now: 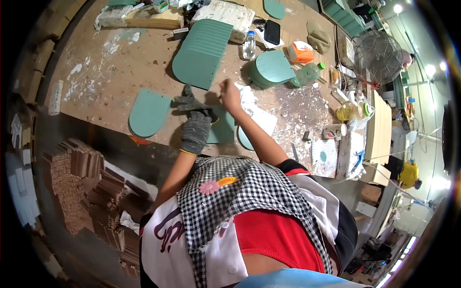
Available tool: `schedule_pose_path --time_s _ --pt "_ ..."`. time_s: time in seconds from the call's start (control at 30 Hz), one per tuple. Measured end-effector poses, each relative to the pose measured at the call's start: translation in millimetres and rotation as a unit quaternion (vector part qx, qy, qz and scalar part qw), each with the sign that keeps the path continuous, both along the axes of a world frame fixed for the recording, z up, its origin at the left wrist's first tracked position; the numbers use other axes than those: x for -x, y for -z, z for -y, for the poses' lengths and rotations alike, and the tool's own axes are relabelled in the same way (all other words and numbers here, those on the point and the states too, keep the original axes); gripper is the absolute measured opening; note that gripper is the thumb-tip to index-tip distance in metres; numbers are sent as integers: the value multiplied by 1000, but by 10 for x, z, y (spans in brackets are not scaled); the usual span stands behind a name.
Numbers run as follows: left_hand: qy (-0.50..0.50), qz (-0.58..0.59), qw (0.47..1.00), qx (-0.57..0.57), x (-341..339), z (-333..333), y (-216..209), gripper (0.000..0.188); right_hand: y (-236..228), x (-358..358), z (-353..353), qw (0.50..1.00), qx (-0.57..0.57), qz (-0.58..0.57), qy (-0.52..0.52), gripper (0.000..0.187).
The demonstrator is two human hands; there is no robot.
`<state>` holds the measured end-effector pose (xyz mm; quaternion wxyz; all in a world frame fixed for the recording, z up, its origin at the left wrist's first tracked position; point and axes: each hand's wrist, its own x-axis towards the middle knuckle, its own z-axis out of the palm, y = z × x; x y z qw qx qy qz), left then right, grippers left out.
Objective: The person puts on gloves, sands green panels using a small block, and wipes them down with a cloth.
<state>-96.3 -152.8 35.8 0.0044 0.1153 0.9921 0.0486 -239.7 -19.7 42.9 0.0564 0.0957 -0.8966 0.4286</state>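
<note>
My left hand (197, 126) wears a grey knit glove with a yellow cuff edge and is closed on a second grey glove (190, 102). The fingers of that loose glove point up and to the left. To its right, my bare right hand (230, 97) is raised with its fingers curled in; nothing shows in it. Below the hands lies a green panel (222, 130), partly covered by the left hand. A green round-ended panel (149, 113) rests to the left. Beyond the hands is a larger green panel stack (201, 55) with stepped edges.
On the workbench (103, 86) stand another green panel stack (271, 68), a water bottle (249, 45), a green-capped bottle (307, 74), a tissue pack (301, 52) and a phone (272, 32). A fan (379, 57) is at the right. Brown boards (91, 177) are stacked lower left.
</note>
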Motion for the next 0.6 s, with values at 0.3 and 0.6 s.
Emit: schedule_pose_path --time_s 0.3,0.6 --pt "-13 3 1000 3 -176 26 -241 28 -225 -305 291 937 -87 -67 -332 21" --pt "-293 -147 787 -522 -65 141 -493 24 -885 -209 88 869 379 282 -151 30"
